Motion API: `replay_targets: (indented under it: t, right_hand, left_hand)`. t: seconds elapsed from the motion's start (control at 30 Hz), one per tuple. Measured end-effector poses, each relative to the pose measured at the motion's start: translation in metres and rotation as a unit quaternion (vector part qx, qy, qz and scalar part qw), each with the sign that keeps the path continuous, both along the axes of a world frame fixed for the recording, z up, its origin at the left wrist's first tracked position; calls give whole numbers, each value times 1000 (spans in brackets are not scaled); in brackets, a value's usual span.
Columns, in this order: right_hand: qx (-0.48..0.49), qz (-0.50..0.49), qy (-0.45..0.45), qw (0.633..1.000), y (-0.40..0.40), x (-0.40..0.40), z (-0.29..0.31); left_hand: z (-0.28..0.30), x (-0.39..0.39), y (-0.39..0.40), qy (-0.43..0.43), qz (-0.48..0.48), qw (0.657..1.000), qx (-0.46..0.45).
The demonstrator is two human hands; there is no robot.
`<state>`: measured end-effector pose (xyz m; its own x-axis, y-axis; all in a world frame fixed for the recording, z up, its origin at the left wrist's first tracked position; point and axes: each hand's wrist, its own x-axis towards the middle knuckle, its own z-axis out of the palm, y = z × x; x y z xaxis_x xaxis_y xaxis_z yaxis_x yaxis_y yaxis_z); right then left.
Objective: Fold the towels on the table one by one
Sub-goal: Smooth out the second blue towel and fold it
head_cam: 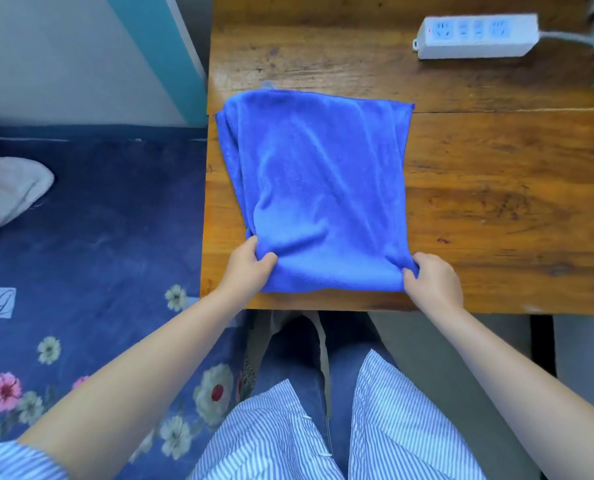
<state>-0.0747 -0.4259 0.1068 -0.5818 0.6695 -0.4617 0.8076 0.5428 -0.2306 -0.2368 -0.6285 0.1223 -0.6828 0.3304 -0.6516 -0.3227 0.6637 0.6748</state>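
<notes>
Towel (318,188), blue, lay partly folded on worktop (496,188); left hand (249,266) and right hand (434,280) pinched near corners; further folds judged outstanding.

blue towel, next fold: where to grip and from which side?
Grip the blue towel at its two near corners, coming from the table's near edge. The left hand and right hand already pinch those corners. The towel lies flat, longer front to back, with its far edge free, so lifting the near edge over probably halves it cleanly.
</notes>
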Motion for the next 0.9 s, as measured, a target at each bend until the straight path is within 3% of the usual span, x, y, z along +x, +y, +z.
replay_targets:
  t: [0.1, 0.2, 0.3, 0.47, 0.63, 0.8, 0.83, 0.9]
  right_hand:
    - [-7, -53, 62, 997, 6, -8, 9]
    - [-17, -121, 134, 983, 12, -21, 20]
    - [-15, -163, 164, 973, 20, -30, 28]
    - [3, -168, 175, 970, 26, -34, 39]
    - [-7, -184, 160, 970, 22, -35, 43]
    - [-19, -181, 142, 973, 17, -31, 42]
    - [-14, -182, 138, 974, 18, -29, 43]
    - [-7, -191, 140, 972, 22, -26, 44]
  left_hand:
    - [18, -9, 0, -115, 80, 982, 130]
    - [30, -12, -5, -257, 102, 926, 256]
    - [37, -12, -9, -338, 74, 893, 286]
    - [45, -15, -14, -337, 24, 905, 258]
    - [49, -16, -21, -380, 29, 868, 319]
    - [46, 1, -6, -394, 60, 856, 330]
    - [46, 3, -4, -388, 67, 859, 328]
    - [48, 1, -2, -334, 50, 896, 288]
